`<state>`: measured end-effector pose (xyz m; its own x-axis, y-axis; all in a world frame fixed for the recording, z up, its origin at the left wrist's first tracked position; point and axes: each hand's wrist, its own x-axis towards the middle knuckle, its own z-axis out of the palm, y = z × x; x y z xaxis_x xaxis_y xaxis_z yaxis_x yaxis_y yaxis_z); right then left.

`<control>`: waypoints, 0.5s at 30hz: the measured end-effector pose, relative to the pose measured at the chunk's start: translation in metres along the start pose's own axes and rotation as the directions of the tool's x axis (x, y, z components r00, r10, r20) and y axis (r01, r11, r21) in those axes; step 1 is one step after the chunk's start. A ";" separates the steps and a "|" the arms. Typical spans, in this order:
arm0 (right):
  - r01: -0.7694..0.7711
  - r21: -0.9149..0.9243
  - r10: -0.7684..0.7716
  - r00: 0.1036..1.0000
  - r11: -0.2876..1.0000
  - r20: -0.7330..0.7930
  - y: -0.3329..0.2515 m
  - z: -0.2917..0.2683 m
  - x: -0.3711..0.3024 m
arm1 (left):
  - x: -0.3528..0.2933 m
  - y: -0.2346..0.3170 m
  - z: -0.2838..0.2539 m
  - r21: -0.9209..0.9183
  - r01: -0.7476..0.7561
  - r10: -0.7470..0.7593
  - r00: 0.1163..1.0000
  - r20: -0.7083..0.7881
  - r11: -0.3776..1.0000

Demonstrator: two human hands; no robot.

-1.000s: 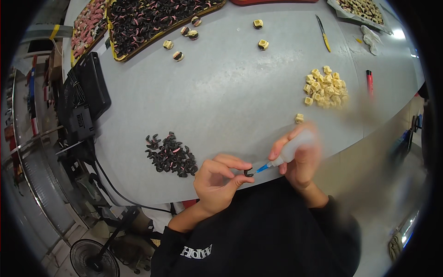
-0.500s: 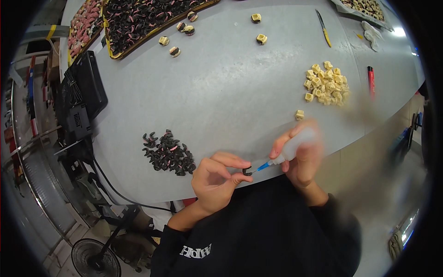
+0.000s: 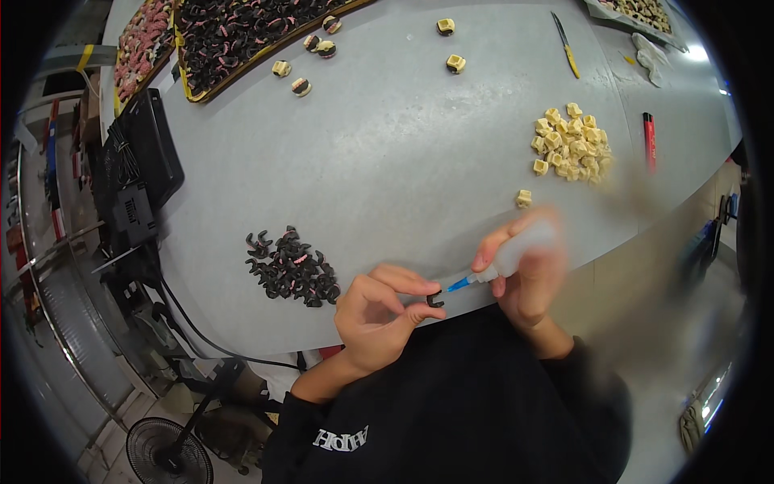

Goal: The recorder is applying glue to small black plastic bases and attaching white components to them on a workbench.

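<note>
Between its thumb and fingertips my left hand [image 3: 377,309] pinches a small black curved piece [image 3: 435,299] near the table's front edge. My right hand [image 3: 528,266] is closed around a translucent squeeze bottle [image 3: 516,248] with a blue needle tip [image 3: 459,284]. The tip points left at the upper end of the curved piece; whether it touches cannot be made out. Left of my left hand lies a pile of similar black curved pieces [image 3: 290,270], a few with pink on them. Beyond my right hand is a heap of cream-coloured small blocks [image 3: 572,145], with one cream block [image 3: 524,198] lying nearer.
Trays of black-and-pink pieces [image 3: 234,44] stand at the far left. Several cream-and-black joined pieces [image 3: 301,86] lie beside them. A yellow-handled knife [image 3: 570,58], a red marker [image 3: 649,141] and crumpled white tissue [image 3: 650,59] are at the right. A black device [image 3: 153,149] edges the table's left.
The needle tip has shifted from the middle of the curved piece to near its upper end. My left hand still pinches the piece, now turned slightly.
</note>
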<state>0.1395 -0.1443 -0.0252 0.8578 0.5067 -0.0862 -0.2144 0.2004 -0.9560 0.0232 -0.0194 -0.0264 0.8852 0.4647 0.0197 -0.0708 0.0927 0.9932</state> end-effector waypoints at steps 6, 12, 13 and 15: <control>0.015 -0.033 -0.015 1.000 0.999 0.001 0.000 0.000 0.000 | 0.001 -0.001 -0.001 0.010 -0.028 0.028 1.000 0.012 1.000; 0.036 -0.060 -0.036 0.999 0.998 0.001 0.002 -0.001 0.000 | 0.000 -0.001 -0.001 -0.028 -0.011 0.011 1.000 0.001 1.000; 0.027 -0.018 -0.027 1.000 0.999 -0.001 0.001 -0.002 0.001 | 0.000 -0.002 -0.002 -0.053 -0.022 0.022 1.000 0.004 0.998; 0.008 0.066 -0.008 1.000 0.998 -0.004 0.001 -0.003 0.001 | 0.000 -0.002 -0.002 -0.078 -0.031 0.031 0.999 0.006 0.996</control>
<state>0.1415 -0.1465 -0.0267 0.8615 0.5014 -0.0799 -0.2377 0.2593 -0.9361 0.0227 -0.0177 -0.0282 0.8855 0.4618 0.0515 -0.1335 0.1467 0.9801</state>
